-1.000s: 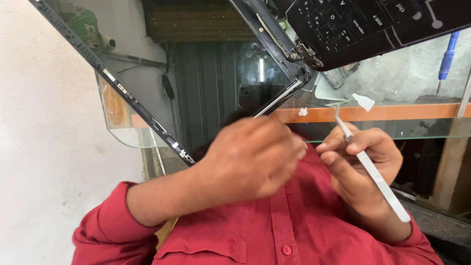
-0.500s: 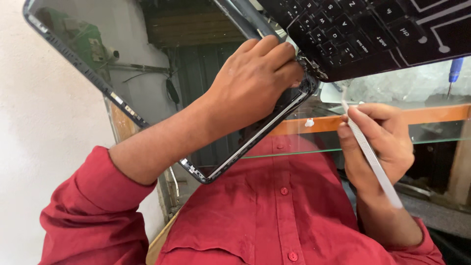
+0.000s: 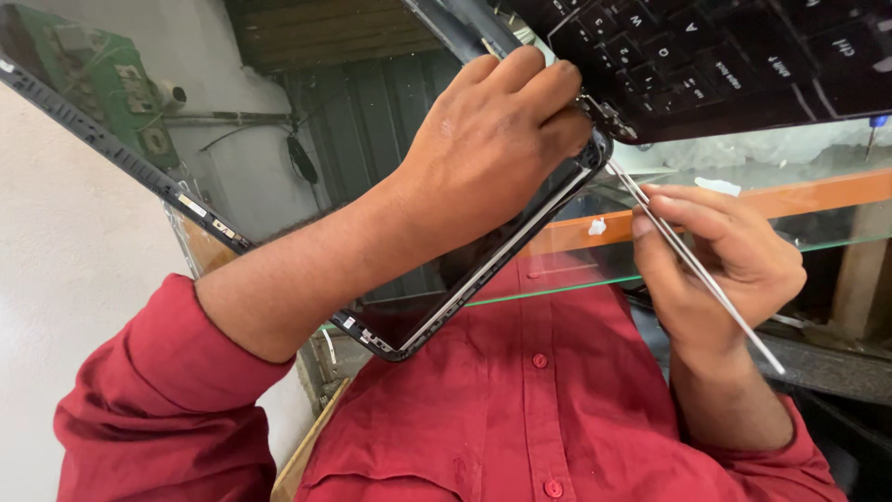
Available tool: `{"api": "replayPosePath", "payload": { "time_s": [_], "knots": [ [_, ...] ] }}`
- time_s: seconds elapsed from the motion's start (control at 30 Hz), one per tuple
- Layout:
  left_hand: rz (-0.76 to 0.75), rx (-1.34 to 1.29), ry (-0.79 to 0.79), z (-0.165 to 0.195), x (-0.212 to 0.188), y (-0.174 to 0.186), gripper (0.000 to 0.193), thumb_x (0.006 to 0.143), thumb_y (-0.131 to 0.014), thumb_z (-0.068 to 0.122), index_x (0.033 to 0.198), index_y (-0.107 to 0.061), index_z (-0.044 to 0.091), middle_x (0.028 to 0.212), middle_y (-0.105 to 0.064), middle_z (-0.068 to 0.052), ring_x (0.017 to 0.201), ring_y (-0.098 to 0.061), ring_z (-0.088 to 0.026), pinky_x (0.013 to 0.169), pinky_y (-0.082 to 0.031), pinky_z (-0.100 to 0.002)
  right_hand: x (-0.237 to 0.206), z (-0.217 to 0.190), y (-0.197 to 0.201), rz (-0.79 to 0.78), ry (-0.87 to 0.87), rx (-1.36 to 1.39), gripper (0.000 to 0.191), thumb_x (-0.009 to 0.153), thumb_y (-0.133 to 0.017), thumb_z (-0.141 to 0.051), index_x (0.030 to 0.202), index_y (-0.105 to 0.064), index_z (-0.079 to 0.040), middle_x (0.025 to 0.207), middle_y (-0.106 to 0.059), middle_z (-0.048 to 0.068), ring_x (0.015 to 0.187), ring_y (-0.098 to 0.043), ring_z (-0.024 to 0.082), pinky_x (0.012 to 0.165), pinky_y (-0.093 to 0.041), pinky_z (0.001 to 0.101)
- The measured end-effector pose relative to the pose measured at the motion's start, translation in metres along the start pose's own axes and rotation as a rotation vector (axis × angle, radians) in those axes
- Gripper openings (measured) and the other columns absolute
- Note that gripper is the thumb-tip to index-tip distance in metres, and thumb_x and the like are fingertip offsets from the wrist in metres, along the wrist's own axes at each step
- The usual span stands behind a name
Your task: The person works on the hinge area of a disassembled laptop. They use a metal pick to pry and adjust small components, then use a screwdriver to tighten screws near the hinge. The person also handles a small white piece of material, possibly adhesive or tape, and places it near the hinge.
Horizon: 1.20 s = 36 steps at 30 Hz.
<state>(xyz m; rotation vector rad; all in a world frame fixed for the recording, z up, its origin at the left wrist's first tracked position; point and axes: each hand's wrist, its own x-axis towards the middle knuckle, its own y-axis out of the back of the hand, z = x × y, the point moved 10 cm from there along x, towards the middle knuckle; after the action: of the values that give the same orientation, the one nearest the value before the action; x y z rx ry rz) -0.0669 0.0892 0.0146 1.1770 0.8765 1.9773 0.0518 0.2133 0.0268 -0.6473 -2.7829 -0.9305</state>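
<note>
Our left hand (image 3: 492, 149) grips the corner of the laptop screen frame (image 3: 483, 270) near the hinge (image 3: 604, 116), at twelve o'clock. Our right hand (image 3: 720, 265), at three o'clock, pinches a thin metal tool (image 3: 692, 265), its tip pointing at the hinge below the keyboard (image 3: 706, 56).

Left hand (image 3: 492, 149) clenched — right hand (image 3: 720, 270) pinching

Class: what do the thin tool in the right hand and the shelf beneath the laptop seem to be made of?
Thin tool: probably metal; slim, straight, pale silvery sheen. Shelf: likely glass; see-through, with a greenish edge line and an orange strip along it.
</note>
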Motion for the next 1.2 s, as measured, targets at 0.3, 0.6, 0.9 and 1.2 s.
{"api": "replayPosePath", "payload": {
  "time_s": [0.3,0.6,0.9,1.2],
  "knots": [
    [0.055,0.018,-0.006,0.001,-0.004,0.001,0.007,0.091,-0.064,0.017,0.090,-0.069,0.013,0.105,-0.052,-0.002,0.102,-0.053,-0.021,0.085,-0.044,-0.036,0.002,-0.009,-0.008,0.005,0.096,-0.138,0.017,0.095,-0.076,0.011,0.111,-0.072,0.007,0.105,-0.074,0.019,0.095,-0.075,0.025,0.086,-0.058,0.0277],
    [0.112,0.029,-0.016,0.002,-0.006,0.004,0.006,0.091,-0.064,0.016,0.088,-0.068,0.012,0.106,-0.053,-0.002,0.103,-0.054,-0.020,0.085,-0.046,-0.037,-0.003,-0.002,-0.010,0.006,0.094,-0.144,0.013,0.095,-0.076,0.011,0.107,-0.072,0.009,0.104,-0.075,0.020,0.095,-0.076,0.025,0.088,-0.059,0.0278],
    [0.096,0.045,-0.017,0.002,-0.006,0.002,0.006,0.091,-0.064,0.018,0.089,-0.068,0.013,0.106,-0.053,-0.001,0.103,-0.055,-0.020,0.083,-0.045,-0.036,-0.005,-0.002,-0.010,0.008,0.103,-0.158,0.012,0.096,-0.077,0.011,0.107,-0.072,0.009,0.103,-0.075,0.021,0.095,-0.076,0.026,0.086,-0.059,0.0278],
    [0.098,0.045,-0.015,0.002,-0.006,0.001,0.006,0.091,-0.064,0.017,0.088,-0.067,0.013,0.106,-0.053,-0.001,0.103,-0.054,-0.020,0.084,-0.045,-0.036,-0.005,-0.001,-0.010,0.003,0.100,-0.150,0.012,0.097,-0.077,0.011,0.107,-0.072,0.009,0.104,-0.075,0.020,0.097,-0.076,0.026,0.089,-0.059,0.0283]
  ]
}}
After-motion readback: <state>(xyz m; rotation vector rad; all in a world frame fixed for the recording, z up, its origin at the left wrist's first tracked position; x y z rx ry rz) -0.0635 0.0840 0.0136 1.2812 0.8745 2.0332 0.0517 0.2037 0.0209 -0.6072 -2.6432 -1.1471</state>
